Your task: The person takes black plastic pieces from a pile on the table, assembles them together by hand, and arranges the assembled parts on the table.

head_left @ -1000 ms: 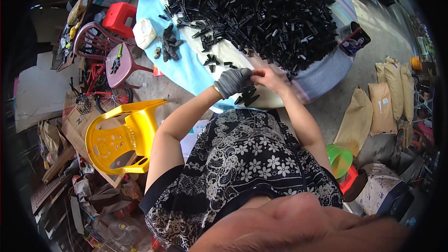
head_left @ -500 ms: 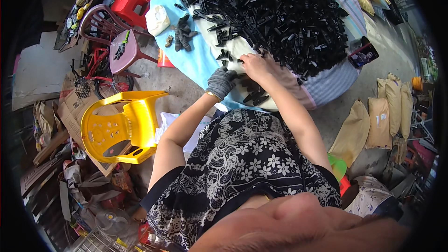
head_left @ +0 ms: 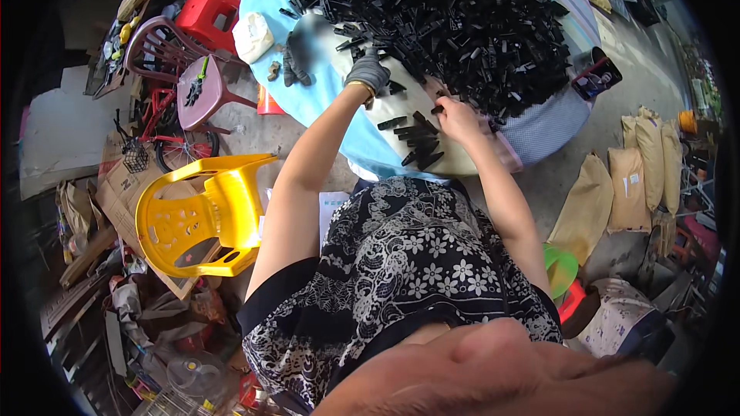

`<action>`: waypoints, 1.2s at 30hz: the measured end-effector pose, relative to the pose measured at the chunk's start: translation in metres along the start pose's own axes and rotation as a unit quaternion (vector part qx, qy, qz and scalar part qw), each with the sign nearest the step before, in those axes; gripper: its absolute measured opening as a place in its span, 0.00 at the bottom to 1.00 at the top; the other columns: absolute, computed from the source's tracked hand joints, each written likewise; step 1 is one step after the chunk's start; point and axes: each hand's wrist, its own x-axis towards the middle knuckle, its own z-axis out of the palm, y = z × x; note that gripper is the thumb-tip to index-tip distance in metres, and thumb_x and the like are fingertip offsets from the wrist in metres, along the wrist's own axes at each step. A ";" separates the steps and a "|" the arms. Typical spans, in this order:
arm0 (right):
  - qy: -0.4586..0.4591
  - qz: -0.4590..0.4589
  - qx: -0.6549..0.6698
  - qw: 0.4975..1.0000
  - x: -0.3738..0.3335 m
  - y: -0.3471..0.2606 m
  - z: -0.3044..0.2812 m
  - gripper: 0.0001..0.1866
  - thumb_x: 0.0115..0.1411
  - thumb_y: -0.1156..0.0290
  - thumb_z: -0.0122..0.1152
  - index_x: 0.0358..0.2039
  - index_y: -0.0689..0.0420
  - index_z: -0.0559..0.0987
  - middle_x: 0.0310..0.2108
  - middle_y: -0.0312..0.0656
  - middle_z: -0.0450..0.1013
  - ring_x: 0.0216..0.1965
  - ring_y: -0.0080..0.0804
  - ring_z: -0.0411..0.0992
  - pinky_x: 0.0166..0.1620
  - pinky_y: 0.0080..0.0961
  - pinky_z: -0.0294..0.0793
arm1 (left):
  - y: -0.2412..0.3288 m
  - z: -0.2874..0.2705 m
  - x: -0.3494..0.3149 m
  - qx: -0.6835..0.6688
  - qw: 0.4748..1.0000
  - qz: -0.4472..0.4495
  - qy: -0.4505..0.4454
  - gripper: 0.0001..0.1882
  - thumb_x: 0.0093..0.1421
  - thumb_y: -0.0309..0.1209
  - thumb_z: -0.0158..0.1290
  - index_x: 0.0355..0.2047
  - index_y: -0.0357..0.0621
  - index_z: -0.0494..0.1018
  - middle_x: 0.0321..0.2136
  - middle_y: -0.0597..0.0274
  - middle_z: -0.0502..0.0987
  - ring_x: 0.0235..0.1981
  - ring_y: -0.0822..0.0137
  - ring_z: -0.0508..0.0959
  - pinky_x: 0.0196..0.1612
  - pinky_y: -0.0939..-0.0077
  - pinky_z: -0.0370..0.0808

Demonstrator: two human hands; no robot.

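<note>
From where I stand, the big heap of black pieces covers most of the far side of the table, and only a small pile lies on the pale cloth at the near edge. Judging by that, a little has been set apart and nearly everything is left, if the small pile is the finished share; I can't tell that for sure. The right hand, bare, is pinching a single piece between its fingertips, beside the heap's near edge. The left hand, in a grey glove, is bent over a few stray pieces at the heap's left; its fingers are turned away, so I can't tell whether they grip anything. A loose piece lies between the hands and might get in the way. Farther left on the blue cloth lie a dark glove, partly blurred, and a white bag, both clear of the hands. A phone stands at the right edge, with sacks on the floor beyond. A yellow chair stands near the left elbow.
</note>
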 end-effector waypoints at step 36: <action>0.095 -0.081 -0.068 0.990 -0.010 -0.006 0.006 0.05 0.49 0.76 0.50 0.22 0.60 0.75 0.29 0.46 0.69 0.33 0.45 0.71 0.36 0.38 0.71 | 0.024 0.045 -0.060 0.073 0.942 0.322 -0.061 0.10 0.49 0.32 0.53 0.30 0.40 0.71 0.29 0.46 0.72 0.33 0.48 0.74 0.38 0.58 0.71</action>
